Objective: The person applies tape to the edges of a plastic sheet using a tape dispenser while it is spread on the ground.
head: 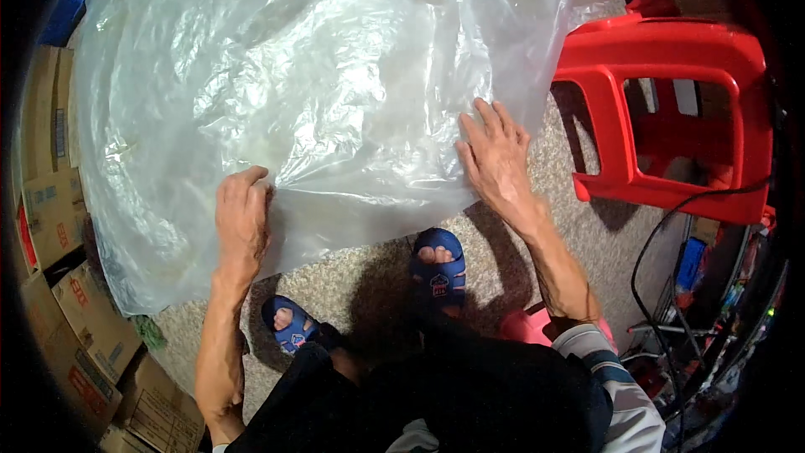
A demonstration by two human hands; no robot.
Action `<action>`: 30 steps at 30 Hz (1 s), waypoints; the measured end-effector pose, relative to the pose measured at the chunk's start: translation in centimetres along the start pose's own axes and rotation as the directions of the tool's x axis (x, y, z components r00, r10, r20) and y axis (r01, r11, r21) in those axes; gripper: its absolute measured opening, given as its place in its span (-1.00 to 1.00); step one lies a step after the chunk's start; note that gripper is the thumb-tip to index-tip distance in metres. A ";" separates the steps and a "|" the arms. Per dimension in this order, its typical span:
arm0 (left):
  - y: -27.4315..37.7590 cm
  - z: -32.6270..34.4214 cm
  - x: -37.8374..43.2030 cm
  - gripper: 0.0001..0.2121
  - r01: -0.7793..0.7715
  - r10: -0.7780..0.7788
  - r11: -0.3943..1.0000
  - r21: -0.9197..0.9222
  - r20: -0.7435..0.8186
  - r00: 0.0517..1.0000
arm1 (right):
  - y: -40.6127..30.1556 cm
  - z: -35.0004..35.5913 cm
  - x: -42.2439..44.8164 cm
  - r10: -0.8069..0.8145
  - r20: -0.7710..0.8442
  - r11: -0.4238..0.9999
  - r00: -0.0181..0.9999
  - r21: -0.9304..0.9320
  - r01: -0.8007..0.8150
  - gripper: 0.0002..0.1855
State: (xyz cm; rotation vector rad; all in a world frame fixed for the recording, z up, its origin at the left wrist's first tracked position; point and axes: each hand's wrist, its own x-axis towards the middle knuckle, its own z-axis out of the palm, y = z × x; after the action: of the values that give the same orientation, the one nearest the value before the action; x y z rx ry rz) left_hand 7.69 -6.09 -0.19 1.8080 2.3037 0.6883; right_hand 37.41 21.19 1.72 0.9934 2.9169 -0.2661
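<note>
A large translucent plastic sheet or bag, crinkled and shiny, spreads before me over most of the upper view. My left hand rests at its near part with the fingers bent down; whether they pinch the film cannot be told. Near the sheet's right edge, my right hand lies on the plastic with its fingers spread and nothing gripped. Creases run across the film between the two hands. What lies beneath the plastic is hidden.
A red plastic stool lies tipped at the right. Stacked cardboard boxes line the left. My blue sandals stand on the speckled floor. A black cable hangs at the lower right, near a pink plastic object.
</note>
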 end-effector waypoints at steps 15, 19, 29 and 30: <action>-0.4 -0.5 -1.4 -0.86 0.018 -0.018 0.999 0.027 0.026 0.999 | 0.3 2.8 1.1 -0.026 0.078 0.996 0.997 0.091 0.019 -0.51; -0.5 -0.5 -1.8 -0.85 0.037 -0.038 0.999 0.029 0.032 0.999 | 0.2 3.2 1.1 0.011 0.072 0.997 0.997 0.081 -0.016 -0.42; -1.6 -1.7 -2.1 -0.82 0.061 -0.061 0.997 0.054 -0.002 0.998 | 0.5 2.5 0.4 0.019 0.052 0.993 0.998 0.117 -0.025 -0.35; -1.9 -2.0 -2.1 -0.81 0.054 -0.054 0.997 0.058 -0.002 0.999 | 0.6 2.4 0.2 0.021 0.013 0.992 1.000 0.127 -0.022 -0.35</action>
State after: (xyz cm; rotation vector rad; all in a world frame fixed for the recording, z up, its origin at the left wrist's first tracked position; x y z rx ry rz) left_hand 5.86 -8.92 0.43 1.7617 2.3878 0.6198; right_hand 37.61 21.30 -0.74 1.0351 2.9082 -0.4603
